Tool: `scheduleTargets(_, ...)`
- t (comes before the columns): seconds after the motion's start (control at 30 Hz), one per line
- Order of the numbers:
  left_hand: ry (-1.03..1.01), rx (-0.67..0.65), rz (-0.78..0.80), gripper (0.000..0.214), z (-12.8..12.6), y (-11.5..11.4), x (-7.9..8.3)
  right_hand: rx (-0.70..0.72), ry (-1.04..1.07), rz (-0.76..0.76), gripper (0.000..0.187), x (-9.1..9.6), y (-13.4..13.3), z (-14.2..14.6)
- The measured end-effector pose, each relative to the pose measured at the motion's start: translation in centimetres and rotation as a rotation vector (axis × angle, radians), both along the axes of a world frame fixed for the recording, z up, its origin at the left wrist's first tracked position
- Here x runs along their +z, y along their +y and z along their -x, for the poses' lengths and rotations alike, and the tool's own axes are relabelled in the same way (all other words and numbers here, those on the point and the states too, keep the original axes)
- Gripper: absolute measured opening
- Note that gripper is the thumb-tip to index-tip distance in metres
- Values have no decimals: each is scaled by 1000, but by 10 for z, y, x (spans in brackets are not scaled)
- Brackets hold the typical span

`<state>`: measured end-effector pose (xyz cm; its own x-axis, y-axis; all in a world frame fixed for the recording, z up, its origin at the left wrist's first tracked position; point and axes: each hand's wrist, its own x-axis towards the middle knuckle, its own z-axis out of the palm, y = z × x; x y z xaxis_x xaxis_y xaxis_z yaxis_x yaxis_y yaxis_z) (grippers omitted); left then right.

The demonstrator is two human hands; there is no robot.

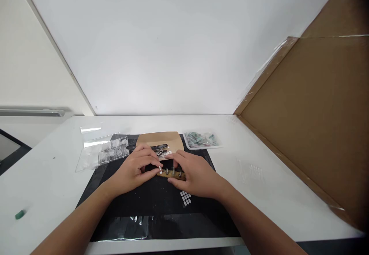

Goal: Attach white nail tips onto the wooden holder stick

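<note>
A short wooden bar (pixel 164 173) with several small metal posts along it lies over the black mat (pixel 138 205). My right hand (pixel 196 170) grips its right end, thumb in front and fingers behind. At the bar's left end, my left hand (pixel 138 168) pinches a small whitish piece (pixel 160 168) between thumb and forefinger. The piece is too small to name for certain. Just in front of my right hand, a small sheet of white oval stickers (pixel 185 198) lies on the mat.
Behind my hands is brown paper (pixel 158 136) with a black nail file (pixel 160 146) and small white bits. A clear compartment box (pixel 113 149) stands left, a white tray (pixel 201 147) of small packets right. A green piece (pixel 20 214) lies far left; cardboard (pixel 317 124) stands right.
</note>
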<state>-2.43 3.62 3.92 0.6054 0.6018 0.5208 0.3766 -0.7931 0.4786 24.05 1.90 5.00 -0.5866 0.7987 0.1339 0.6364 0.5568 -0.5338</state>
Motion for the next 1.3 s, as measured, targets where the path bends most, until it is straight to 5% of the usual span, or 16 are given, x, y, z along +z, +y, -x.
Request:
scheduleTargets(0.13, 39, -43, 33, 12, 0, -1, 1, 9, -31, -58, 79, -4, -1, 3)
scheduleTargets(0.5, 121, -10, 253, 47, 1, -4, -7, 17, -103, -62, 77, -12, 0, 8)
scheduleTargets(0.73, 188, 10, 241, 18, 0, -4, -5, 38, -109, -64, 69, -19, 2, 11)
scheduleTargets(1.3, 297, -3, 197, 4, 2, -1, -9, 125, 3, 13, 67, -21, 3, 12)
